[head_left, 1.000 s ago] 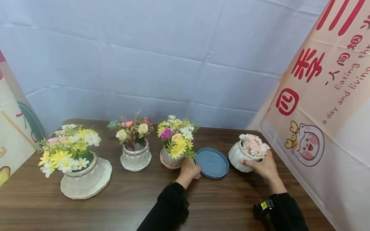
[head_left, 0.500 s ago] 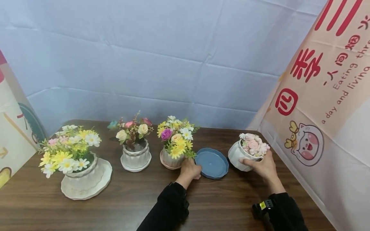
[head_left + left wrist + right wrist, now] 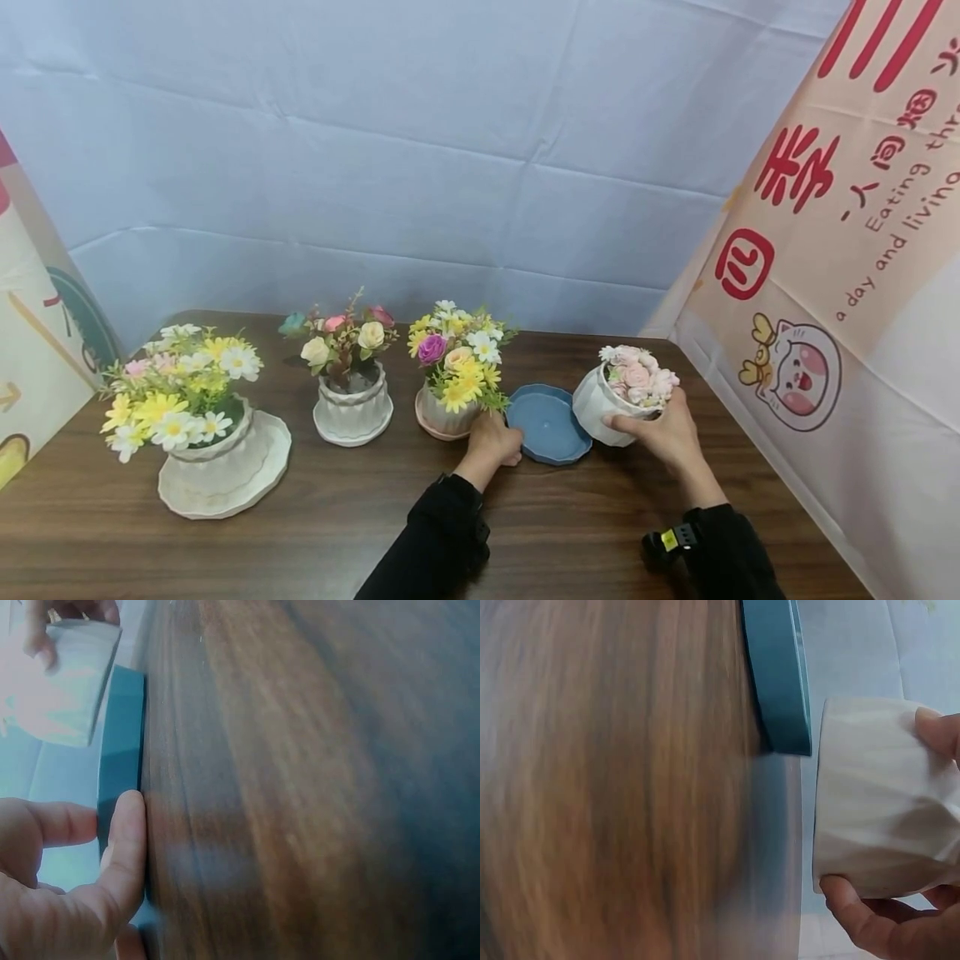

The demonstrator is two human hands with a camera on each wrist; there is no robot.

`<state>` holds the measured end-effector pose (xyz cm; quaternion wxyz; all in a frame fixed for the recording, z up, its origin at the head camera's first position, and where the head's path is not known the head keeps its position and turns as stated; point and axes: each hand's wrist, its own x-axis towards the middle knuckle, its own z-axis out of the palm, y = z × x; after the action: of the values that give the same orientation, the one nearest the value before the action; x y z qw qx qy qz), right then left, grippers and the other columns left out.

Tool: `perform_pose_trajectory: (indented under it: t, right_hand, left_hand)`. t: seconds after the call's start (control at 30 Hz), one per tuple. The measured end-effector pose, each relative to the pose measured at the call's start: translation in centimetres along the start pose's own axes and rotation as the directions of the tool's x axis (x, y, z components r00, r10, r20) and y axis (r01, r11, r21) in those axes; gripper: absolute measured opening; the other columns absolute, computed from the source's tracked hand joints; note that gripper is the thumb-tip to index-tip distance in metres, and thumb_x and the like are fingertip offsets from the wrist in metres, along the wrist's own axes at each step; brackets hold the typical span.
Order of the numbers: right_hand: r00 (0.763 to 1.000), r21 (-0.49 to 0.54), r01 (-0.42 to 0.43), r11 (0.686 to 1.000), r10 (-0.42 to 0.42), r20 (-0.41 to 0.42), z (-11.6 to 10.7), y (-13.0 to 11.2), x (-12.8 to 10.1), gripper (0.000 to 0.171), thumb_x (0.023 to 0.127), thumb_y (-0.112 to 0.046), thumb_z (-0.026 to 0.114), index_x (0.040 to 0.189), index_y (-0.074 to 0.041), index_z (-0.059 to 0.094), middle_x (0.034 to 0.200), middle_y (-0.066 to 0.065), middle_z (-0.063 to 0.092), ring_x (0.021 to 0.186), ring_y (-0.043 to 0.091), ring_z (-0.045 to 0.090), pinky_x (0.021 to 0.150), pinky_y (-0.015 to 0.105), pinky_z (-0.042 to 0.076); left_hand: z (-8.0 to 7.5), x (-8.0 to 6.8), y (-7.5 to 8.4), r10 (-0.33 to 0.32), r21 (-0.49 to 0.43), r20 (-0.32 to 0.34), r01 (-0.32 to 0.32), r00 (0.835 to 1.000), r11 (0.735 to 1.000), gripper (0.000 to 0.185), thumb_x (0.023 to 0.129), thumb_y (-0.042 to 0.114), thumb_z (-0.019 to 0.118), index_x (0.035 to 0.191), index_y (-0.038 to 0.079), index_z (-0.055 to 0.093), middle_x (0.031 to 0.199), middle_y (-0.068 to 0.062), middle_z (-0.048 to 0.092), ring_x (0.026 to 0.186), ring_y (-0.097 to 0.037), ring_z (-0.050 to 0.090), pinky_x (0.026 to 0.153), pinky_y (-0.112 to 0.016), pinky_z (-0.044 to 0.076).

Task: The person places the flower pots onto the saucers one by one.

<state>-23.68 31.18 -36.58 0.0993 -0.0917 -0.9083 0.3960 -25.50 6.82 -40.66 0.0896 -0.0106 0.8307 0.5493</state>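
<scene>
My left hand (image 3: 492, 442) pinches the left edge of a blue saucer (image 3: 546, 425) that lies on the table; in the left wrist view its fingers are on the saucer's rim (image 3: 124, 724). My right hand (image 3: 671, 433) holds a white ribbed flowerpot (image 3: 597, 407) filled with pink and white flowers (image 3: 637, 375). In the right wrist view the pot (image 3: 877, 795) is raised off the table, with fingers round its side and near its base. Its left side stands close by the saucer's right edge, slightly tilted. The far side of the pot is hidden.
Left of the saucer stands a pot of yellow, white and purple flowers (image 3: 459, 358) on a pink saucer (image 3: 426, 423). Farther left are a rose pot (image 3: 352, 408) on a white saucer and a daisy pot (image 3: 213, 458) on a larger white saucer (image 3: 273, 450). Cloth hangs behind.
My right hand has moved left with the flowerpot, bringing it up to the right edge of the blue saucer. My left hand and the saucer have stayed put.
</scene>
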Motion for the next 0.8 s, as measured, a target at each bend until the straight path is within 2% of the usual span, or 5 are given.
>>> perform_pose_trajectory:
  t: [0.3, 0.6, 0.8]
  right_hand:
    - [0.996, 0.101, 0.065, 0.993, -0.071, 0.062, 1.4, -1.5, -0.1, 0.109, 0.065, -0.029, 0.085, 0.140, 0.005, 0.014, 0.134, 0.027, 0.032, 0.119, 0.037, 0.035, 0.096, 0.050, 0.032]
    - [0.994, 0.034, 0.060, 0.998, -0.063, 0.091, 2.6, -2.4, -0.2, 0.111, 0.065, -0.035, 0.084, 0.141, 0.005, 0.013, 0.135, 0.028, 0.033, 0.121, 0.039, 0.035, 0.095, 0.052, 0.034]
    - [0.990, 0.036, 0.082, 0.996, -0.086, 0.113, 3.1, -2.9, -0.2, 0.110, 0.066, -0.033, 0.084, 0.142, 0.006, 0.013, 0.135, 0.028, 0.033, 0.121, 0.039, 0.036, 0.096, 0.053, 0.034]
  left_hand:
    - [0.0, 0.1, 0.0, -0.012, 0.010, 0.010, 0.012, 1.000, 1.000, 0.020, 0.083, -0.001, 0.054, 0.100, -0.010, 0.058, 0.059, -0.009, 0.057, 0.048, -0.016, 0.060, 0.047, -0.026, 0.050]
    - [0.0, 0.1, 0.1, -0.020, -0.006, 0.008, 0.020, 1.000, 1.000, 0.022, 0.083, 0.000, 0.054, 0.102, -0.011, 0.058, 0.056, -0.008, 0.057, 0.046, -0.015, 0.059, 0.046, -0.025, 0.050]
    - [0.0, 0.2, -0.1, -0.023, 0.001, 0.005, 0.023, 1.000, 1.000, 0.023, 0.082, 0.000, 0.055, 0.102, -0.011, 0.059, 0.055, -0.007, 0.057, 0.045, -0.015, 0.059, 0.045, -0.025, 0.050]
